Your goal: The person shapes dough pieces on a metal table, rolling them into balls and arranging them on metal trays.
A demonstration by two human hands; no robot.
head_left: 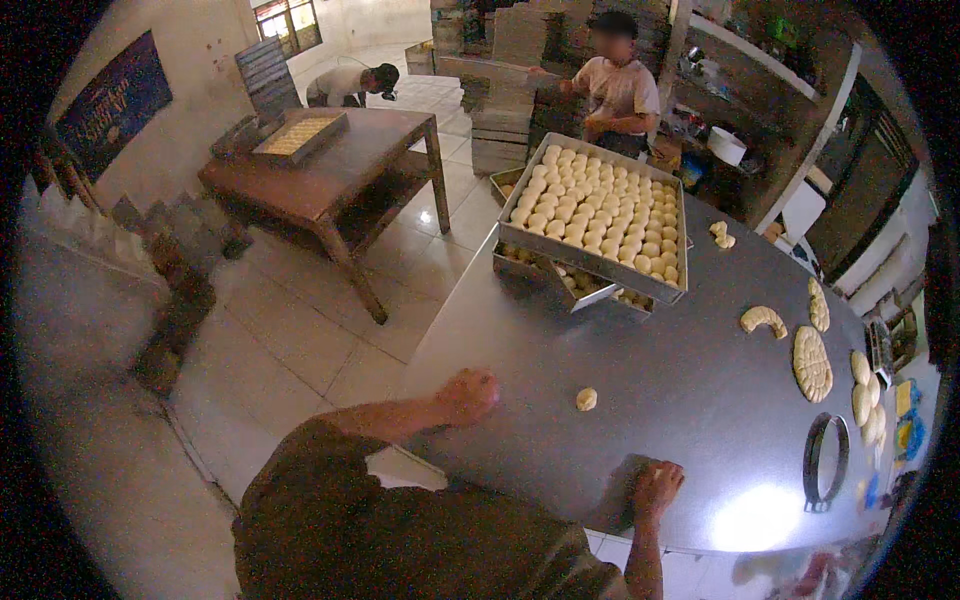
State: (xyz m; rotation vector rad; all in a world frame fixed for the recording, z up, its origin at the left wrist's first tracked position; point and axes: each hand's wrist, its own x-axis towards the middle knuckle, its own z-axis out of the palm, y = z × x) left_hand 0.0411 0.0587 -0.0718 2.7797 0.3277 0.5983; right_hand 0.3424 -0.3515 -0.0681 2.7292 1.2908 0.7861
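Observation:
My left hand [467, 396] rests low over the left part of the grey metal worktable, its fingers curled closed; whatever lies under the palm is hidden. Nearer the front edge, my right hand [658, 488] is also cupped closed against the tabletop, with its underside out of sight. Between the two, a bit farther off, sits a small round dough ball [587, 399], touched by neither hand. At the table's far side, a metal tray [612, 268] full of pale dough balls is stacked askew on other filled trays.
To the right lie a scored flat dough piece [813, 365], a curved dough strip [764, 321], several smooth dough pieces [862, 400] and a metal ring [826, 462]. One person [617, 85] stands beyond the trays; another [350, 84] bends behind a wooden table [330, 170].

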